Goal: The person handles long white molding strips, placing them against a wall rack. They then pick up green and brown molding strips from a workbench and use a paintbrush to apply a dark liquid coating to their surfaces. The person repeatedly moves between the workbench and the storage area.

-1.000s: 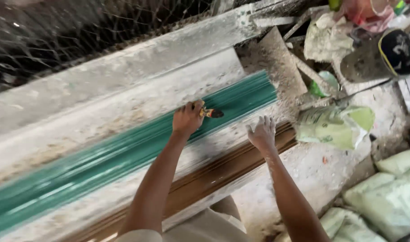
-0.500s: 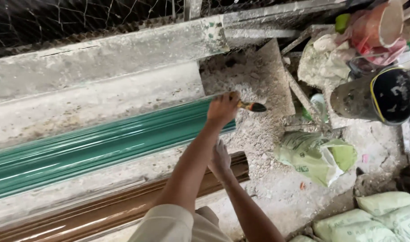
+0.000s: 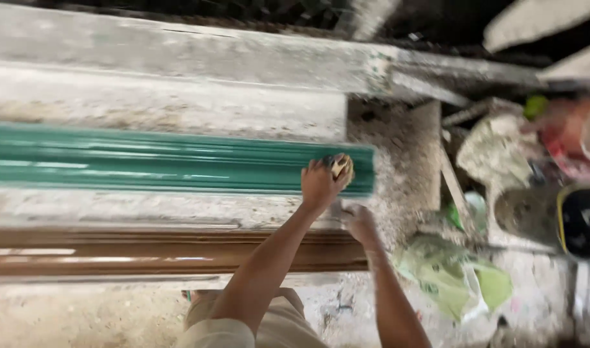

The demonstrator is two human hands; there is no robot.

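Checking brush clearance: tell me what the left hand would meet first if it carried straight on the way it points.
The left hand, gripping a brush, points toward the green moulding's right end. Past that end, probably rough concrete rubble; blur leaves depth unclear.

Green moulding — cut off left

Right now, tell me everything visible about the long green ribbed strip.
The long green ribbed strip looks glossy, perhaps wet with paint, with lengthwise grooves. It lies flat on a pale dusty slab, running from the left edge to its cut right end. The left hand presses a brush onto that end. A brown strip lies parallel, nearer.
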